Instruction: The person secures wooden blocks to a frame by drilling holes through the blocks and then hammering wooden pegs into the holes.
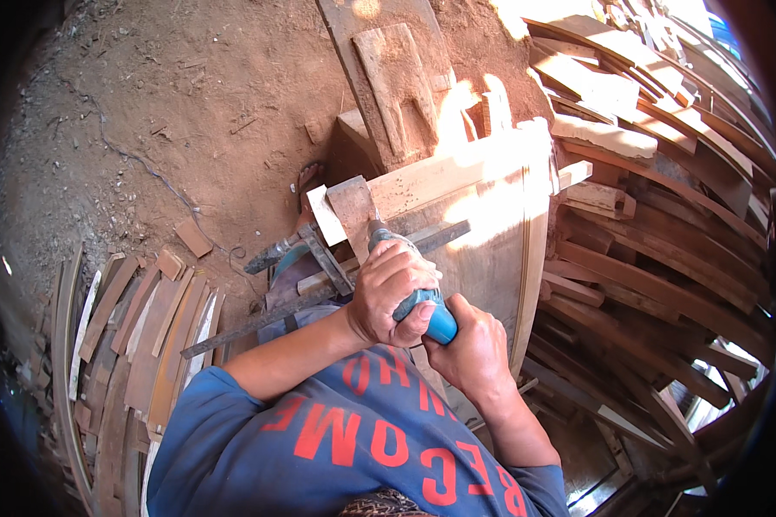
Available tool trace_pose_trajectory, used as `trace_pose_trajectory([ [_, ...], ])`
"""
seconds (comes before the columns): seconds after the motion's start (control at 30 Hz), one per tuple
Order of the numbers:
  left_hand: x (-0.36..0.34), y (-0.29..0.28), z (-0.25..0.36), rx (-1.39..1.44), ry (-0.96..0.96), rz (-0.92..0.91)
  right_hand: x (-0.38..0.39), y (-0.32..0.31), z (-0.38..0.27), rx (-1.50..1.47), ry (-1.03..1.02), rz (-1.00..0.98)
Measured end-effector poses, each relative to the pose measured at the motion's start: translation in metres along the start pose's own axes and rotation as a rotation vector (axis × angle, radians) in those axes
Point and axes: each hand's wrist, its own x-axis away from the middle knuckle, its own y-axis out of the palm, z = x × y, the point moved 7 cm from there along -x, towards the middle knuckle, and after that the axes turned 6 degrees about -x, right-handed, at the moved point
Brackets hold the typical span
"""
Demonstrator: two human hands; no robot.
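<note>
I grip a teal power drill [436, 320] with both hands. My left hand [392, 289] wraps over its front body and my right hand [470, 349] holds its rear. The drill's nose points into a short wooden block [349, 204] on a rough plywood bench top [487, 280]; whether the tip is inside the wood is unclear. A bar clamp [323, 258] sits just left of the drill, with a long steel bar [241, 327] running down-left. A pale board [444, 172] lies across the bench beyond the block, and a second dark bar [444, 234] crosses to the right.
Stacked timber [647, 258] fills the right side. Bundled wooden offcuts [129, 345] lie at lower left. A dusty plank [388, 86] extends beyond the bench. A cable [147, 164] runs over the dirt ground on the left, and a foot [309, 181] shows beside the bench.
</note>
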Motion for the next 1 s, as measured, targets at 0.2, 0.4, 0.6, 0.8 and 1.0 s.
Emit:
trace_pose_trajectory([
  [0.2, 0.003, 0.002, -0.002, 0.006, 0.002, -0.015, -0.001, 0.004, 0.002, -0.039, 0.035, 0.051],
  [0.4, 0.004, 0.004, -0.005, -0.024, -0.002, -0.019, 0.0, 0.006, 0.005, -0.044, 0.046, 0.076],
  [0.6, 0.014, 0.007, -0.014, -0.034, -0.05, 0.011, -0.007, 0.024, 0.02, -0.012, 0.023, 0.09],
  [0.8, -0.005, 0.006, 0.001, -0.033, -0.076, -0.051, 0.008, 0.017, 0.015, -0.147, 0.062, 0.098],
  [1.0, -0.013, 0.008, 0.033, 0.016, -0.044, -0.086, 0.039, 0.002, 0.009, -0.245, 0.038, 0.132],
])
